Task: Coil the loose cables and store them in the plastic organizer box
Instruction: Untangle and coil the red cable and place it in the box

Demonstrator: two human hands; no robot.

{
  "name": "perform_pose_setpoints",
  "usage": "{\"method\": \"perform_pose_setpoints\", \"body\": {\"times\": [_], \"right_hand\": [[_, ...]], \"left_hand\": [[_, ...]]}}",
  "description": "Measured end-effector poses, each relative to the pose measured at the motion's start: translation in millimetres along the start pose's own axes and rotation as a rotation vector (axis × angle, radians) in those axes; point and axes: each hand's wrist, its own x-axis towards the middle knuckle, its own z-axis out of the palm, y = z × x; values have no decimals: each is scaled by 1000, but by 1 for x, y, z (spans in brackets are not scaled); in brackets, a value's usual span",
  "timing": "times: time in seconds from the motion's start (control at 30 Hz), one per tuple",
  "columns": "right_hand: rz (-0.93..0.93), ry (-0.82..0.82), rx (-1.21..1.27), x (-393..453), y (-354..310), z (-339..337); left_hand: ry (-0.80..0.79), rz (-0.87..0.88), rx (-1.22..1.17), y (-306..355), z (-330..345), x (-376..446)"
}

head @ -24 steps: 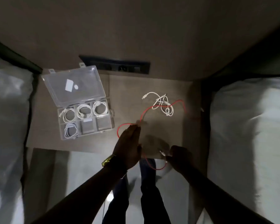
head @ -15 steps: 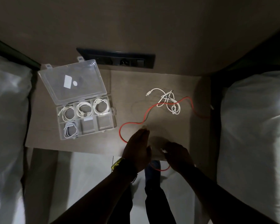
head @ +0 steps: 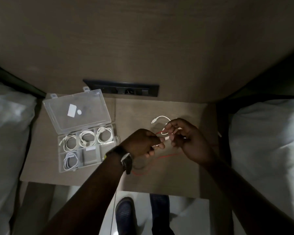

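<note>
Red cable (head: 166, 156): one stretch runs between the two hands above the counter (head: 168, 180); the rest trails down onto the counter, passing under the left wrist and looping near the front edge. Dim light; cable path under the hands is hidden.

Left hand (head: 143, 143): fingers curled shut around the red cable, a pale plug end showing at the fingertips. Dark watch (head: 126, 161) on the wrist.

Right hand (head: 187, 139): fingertips pinched together on the red cable just right of the left hand. A white cable (head: 159, 118) lies loose on the counter behind this hand, one plug end pointing left; whether the fingers also touch it cannot be told.

Box (head: 90, 150): clear plastic, on the counter's left side, well apart from the hands. Lid (head: 76, 114) open, tilted back, with a white sticker. Back row: three compartments, each holding a coiled white cable. Front row: left compartment holds a coiled white cable; contents of the other two are unclear.

Surroundings: dark socket strip (head: 120, 88) on the wall behind the counter. White bedding (head: 268, 150) on both sides. One shoe (head: 125, 216) visible on the floor below the counter edge.
</note>
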Motion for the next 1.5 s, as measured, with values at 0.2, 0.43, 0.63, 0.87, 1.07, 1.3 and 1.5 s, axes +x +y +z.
{"method": "perform_pose_setpoints", "body": {"times": [0.2, 0.43, 0.63, 0.87, 1.07, 1.3, 1.5], "right_hand": [[-27, 32, 8, -5, -6, 17], [-228, -414, -576, -46, -18, 19], [-347, -317, -541, -31, -70, -15], [-375, -11, -386, 11, -74, -28], [-225, 86, -363, 19, -35, -3], [-233, -335, -519, -41, -13, 28], [-464, -250, -594, -9, -64, -9]], "left_hand": [[-267, 78, -1128, 5, 2, -21], [202, 388, -1245, 2, -22, -13], [359, 280, -635, -8, 7, -14], [16, 236, -501, -11, 30, -37], [-208, 194, -1110, -6, 28, -54], [296, 547, -1159, -2, -16, -43], [267, 467, -130, -21, 15, -39]]}}
